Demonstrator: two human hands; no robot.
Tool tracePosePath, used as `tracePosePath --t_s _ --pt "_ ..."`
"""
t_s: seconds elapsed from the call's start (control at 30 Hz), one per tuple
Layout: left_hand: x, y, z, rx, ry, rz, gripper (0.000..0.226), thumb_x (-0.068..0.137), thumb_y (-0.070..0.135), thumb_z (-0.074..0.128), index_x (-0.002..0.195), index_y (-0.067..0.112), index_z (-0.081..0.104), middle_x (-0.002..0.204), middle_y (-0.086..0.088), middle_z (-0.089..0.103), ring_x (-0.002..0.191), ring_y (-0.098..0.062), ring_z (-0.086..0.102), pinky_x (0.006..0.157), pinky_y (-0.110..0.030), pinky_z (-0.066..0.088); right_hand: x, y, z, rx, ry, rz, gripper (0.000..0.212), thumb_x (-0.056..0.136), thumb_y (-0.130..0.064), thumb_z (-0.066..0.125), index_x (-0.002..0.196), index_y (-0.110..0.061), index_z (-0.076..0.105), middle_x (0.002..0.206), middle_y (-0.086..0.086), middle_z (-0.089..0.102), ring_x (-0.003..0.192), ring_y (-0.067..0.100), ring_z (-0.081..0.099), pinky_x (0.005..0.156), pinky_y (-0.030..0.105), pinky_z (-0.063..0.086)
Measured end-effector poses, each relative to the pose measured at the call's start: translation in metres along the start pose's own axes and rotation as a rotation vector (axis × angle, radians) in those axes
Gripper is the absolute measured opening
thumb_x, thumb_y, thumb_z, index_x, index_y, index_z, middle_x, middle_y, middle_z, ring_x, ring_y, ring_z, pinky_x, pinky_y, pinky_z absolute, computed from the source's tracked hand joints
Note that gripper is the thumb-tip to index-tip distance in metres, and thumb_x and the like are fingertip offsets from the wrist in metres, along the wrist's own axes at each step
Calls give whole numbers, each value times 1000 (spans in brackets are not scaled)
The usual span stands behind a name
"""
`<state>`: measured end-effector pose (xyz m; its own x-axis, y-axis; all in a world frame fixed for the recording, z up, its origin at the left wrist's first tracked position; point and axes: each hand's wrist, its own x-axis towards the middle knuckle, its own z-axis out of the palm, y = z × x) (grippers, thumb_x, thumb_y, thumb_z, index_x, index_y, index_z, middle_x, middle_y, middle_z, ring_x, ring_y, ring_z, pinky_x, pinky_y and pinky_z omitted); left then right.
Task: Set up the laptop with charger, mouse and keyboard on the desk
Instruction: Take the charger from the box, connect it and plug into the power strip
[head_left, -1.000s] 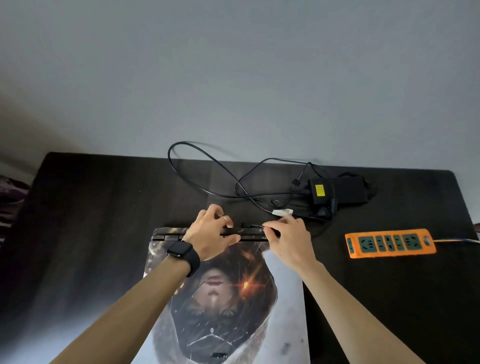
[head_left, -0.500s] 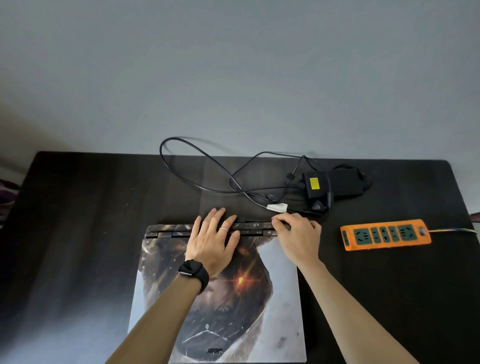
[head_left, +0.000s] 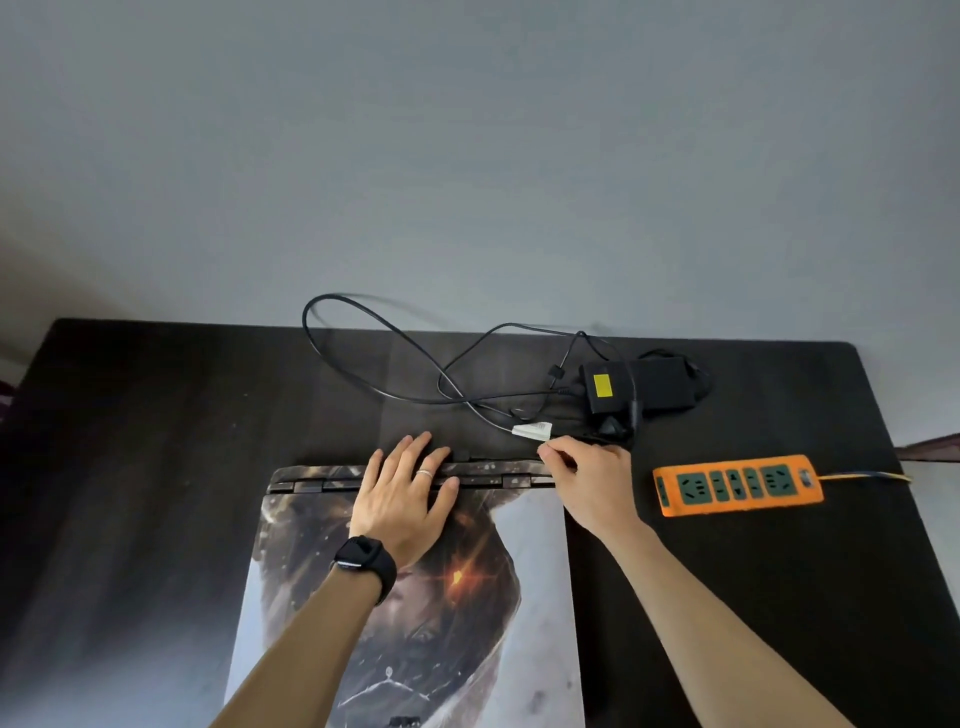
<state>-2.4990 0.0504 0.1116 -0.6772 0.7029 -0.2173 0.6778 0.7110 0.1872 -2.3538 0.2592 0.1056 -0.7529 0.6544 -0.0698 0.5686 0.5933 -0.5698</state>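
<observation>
1. Laptop (head_left: 535, 597): lid closed and flat on the dark desk (head_left: 156, 441), near centre; printed skin on the lid, hinge edge on the far side
2. Left hand (head_left: 405, 493): lies palm down on the lid at the hinge edge, fingers straight and spread, gripping nothing; ring (head_left: 425, 472) on one finger, black watch (head_left: 363, 558) on the wrist
3. Right hand (head_left: 587, 478): at the laptop's far right corner, fingers curled, thumb and forefinger tips together just beside the white tag (head_left: 532, 430) on the cable (head_left: 363, 374); cannot tell whether they pinch the cable end or hold nothing
4. Charger brick (head_left: 660, 387): black, yellow label, far of the right hand on the desk; its cable runs left in loose loops toward the far edge and back to the tag
5. Power strip (head_left: 737, 484): orange, lying to the right of the right hand and apart from it, its own lead going off right
</observation>
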Motion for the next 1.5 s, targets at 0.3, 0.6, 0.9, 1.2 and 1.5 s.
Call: tracePosePath --t_s 0.3,0.6,0.9,1.2,1.5 --pt "5 4 -4 11 -41 7 58 94 63 16 148 45 29 162 11 15 150 -10 6 121 -42 2 -13 1 -4 -44 -65 42 18 100 -37 53 102 -31 70 87 -14 70 82 4 60 106 34 29" --pt "3 13 -6 3 -31 -15 60 92 63 16 146 43 35 159 9 23 148 -12 16 121 -42 7 -20 5 -28 -65 67 -82 15 95 -32 60 97 -26 74 97 -7 69 93 13 60 91 37 51" --pt "43 93 -16 -105 43 153 34 92 38 52 124 30 62 128 12 55 125 -14 43 104 -33 33 23 30 -66 -371 -87 -113 24 94 -37 65 114 -26 75 118 0 61 103 24 57 80 37 51" --pt "71 107 -26 306 -10 373 22 88 34 61 109 33 66 98 5 62 97 -23 57 85 -37 42 28 35 -74 36 -57 65 20 96 -38 63 109 -28 74 99 -7 72 94 14 64 80 35 55" --pt "72 68 -88 306 155 521 56 66 0 73 114 26 62 97 2 65 69 -24 62 56 -32 46 36 25 -68 206 -20 251 21 84 -34 78 105 -29 75 105 -8 66 93 9 62 77 22 47"
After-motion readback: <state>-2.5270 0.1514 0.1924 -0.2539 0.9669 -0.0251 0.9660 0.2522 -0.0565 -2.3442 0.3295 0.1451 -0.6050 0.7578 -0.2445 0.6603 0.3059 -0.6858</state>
